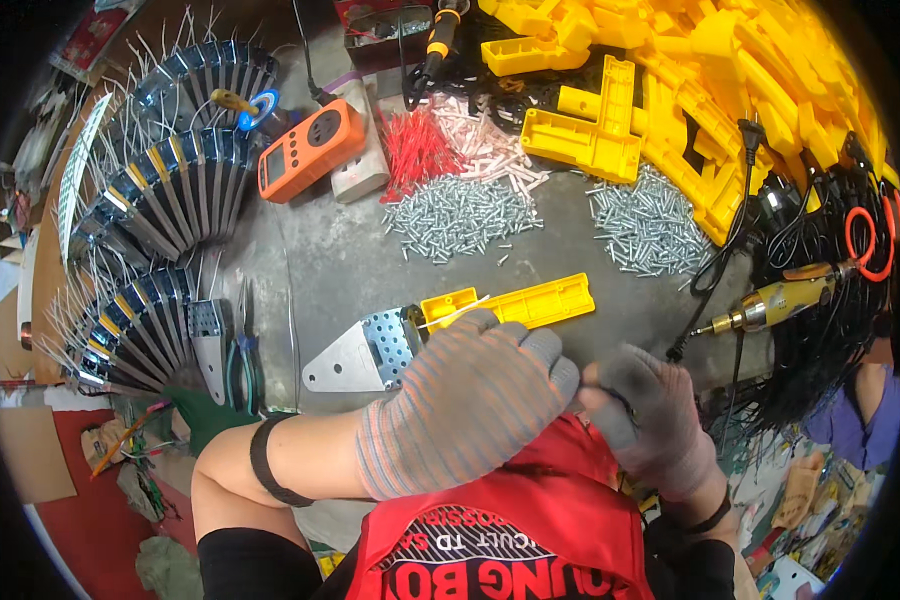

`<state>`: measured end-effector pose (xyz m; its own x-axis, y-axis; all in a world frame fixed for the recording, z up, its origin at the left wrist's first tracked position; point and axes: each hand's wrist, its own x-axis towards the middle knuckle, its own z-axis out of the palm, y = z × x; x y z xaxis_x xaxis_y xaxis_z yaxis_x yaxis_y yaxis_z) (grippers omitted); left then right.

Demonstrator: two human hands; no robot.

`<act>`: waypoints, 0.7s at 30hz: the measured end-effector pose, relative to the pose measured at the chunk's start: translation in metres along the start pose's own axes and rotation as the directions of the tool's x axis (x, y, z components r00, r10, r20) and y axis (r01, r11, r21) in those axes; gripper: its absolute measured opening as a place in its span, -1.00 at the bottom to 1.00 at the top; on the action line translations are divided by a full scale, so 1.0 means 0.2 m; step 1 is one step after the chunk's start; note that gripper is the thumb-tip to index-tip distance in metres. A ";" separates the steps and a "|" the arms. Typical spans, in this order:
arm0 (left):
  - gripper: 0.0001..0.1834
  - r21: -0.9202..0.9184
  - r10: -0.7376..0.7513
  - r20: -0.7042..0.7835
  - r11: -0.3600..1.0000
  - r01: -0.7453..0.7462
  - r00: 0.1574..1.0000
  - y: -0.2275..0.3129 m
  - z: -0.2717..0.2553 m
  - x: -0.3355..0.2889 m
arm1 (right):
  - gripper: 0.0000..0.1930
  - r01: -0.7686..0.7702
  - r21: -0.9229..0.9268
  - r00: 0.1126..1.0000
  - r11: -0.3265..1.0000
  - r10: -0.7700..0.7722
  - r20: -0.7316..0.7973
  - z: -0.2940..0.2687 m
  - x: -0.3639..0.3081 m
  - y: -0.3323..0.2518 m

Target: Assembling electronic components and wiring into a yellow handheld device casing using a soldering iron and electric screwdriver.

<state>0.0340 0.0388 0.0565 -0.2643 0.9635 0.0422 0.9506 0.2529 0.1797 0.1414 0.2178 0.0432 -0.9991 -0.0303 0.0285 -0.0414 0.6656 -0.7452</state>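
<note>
Head view: metal parts (135, 335) with wires fan out along the left, then pliers (247, 372). At the centre, a tapered metal piece (355, 358) adjoins a yellow casing half (545, 301); the left hand (475, 405) partly covers both, fingers bent, grip hidden. Right of centre, the blurred right hand (660, 420) curls its fingers; I cannot tell whether they hold anything. Rightmost, an electric screwdriver (780, 304) lies on the table (315, 255).

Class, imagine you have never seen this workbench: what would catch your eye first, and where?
Probably the big heap of bright yellow plastic casings at upper right. Next come the fanned rows of dark metal parts along the left and the orange meter just right of them. At lower centre, the gloved left hand and right hand stand out too.
</note>
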 end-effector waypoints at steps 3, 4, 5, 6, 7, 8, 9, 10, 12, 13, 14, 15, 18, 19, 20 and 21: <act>-0.88 -0.049 -0.140 -0.011 0.989 0.139 0.990 -0.20 -0.08 0.01 | -0.89 -0.029 0.189 0.998 0.982 0.040 -0.056 0.05 0.06 0.06; -0.88 -0.073 -0.188 -0.137 0.981 0.180 0.973 -0.32 -0.08 0.03 | -0.87 -0.155 0.492 0.964 0.857 0.240 -0.114 0.07 0.04 0.10; -0.87 -0.100 -0.246 -0.257 0.969 0.228 0.935 -0.45 -0.05 0.07 | -0.85 -0.213 0.751 0.898 0.624 0.428 -0.101 0.09 0.04 0.13; -0.88 -0.081 -0.273 -0.266 0.962 0.261 0.924 -0.54 -0.01 0.13 | -0.83 -0.190 0.852 0.894 0.487 0.445 -0.055 0.10 0.05 0.14; -0.89 -0.056 -0.304 -0.278 0.952 0.301 0.911 -0.61 0.02 0.17 | -0.83 -0.188 0.855 0.895 0.483 0.442 -0.052 0.13 0.07 0.15; -0.89 -0.054 -0.299 -0.273 0.954 0.296 0.914 -0.65 0.05 0.23 | -0.82 -0.130 0.911 0.903 0.391 0.426 -0.054 0.16 0.09 0.15; -0.89 -0.027 -0.304 -0.250 0.951 0.307 0.919 -0.69 0.08 0.28 | -0.81 -0.075 0.953 0.915 0.292 0.401 -0.051 0.19 0.12 0.15; -0.89 -0.003 -0.306 -0.226 0.950 0.313 0.925 -0.70 0.10 0.32 | -0.83 -0.081 0.943 0.928 0.323 0.370 -0.048 0.19 0.14 0.15; -0.89 0.015 -0.308 -0.166 0.949 0.315 0.937 -0.71 0.12 0.36 | -0.85 -0.135 0.945 0.927 0.298 0.375 0.014 0.18 0.16 0.16; -0.88 0.034 -0.311 -0.109 0.948 0.316 0.944 -0.71 0.13 0.38 | -0.87 -0.188 0.943 0.923 0.274 0.377 0.074 0.17 0.16 0.16; -0.89 0.047 -0.316 -0.101 0.946 0.322 0.943 -0.70 0.12 0.39 | -0.87 -0.188 0.944 0.921 0.272 0.381 0.073 0.16 0.17 0.14; -0.89 0.043 -0.308 -0.095 0.949 0.313 0.947 -0.70 0.13 0.40 | -0.87 -0.241 0.882 0.889 0.406 0.457 0.033 0.14 0.19 0.11; -0.82 0.065 -0.067 -0.309 0.994 0.091 0.949 -0.73 0.13 0.35 | -0.85 -0.235 0.772 0.877 0.590 0.472 -0.094 0.18 0.23 0.11; -0.82 0.061 -0.059 -0.305 0.995 0.082 0.950 -0.69 0.10 0.33 | -0.83 -0.166 0.739 0.892 0.653 0.419 -0.170 0.19 0.24 0.13; -0.82 -0.172 -0.195 -0.272 0.973 0.152 0.942 -0.63 0.04 0.30 | -0.83 -0.169 0.740 0.887 0.651 0.427 -0.174 0.18 0.24 0.14; -0.82 -0.391 -0.322 -0.205 0.893 0.224 0.924 -0.58 0.01 0.25 | -0.83 -0.160 0.687 0.894 0.709 0.399 -0.203 0.18 0.24 0.13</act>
<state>-0.0885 0.0588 0.0357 -0.5835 0.7914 0.1822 0.7259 0.4076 0.5541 0.0925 0.2079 0.0012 -0.9107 0.3897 -0.1366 0.1333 -0.0356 -0.9904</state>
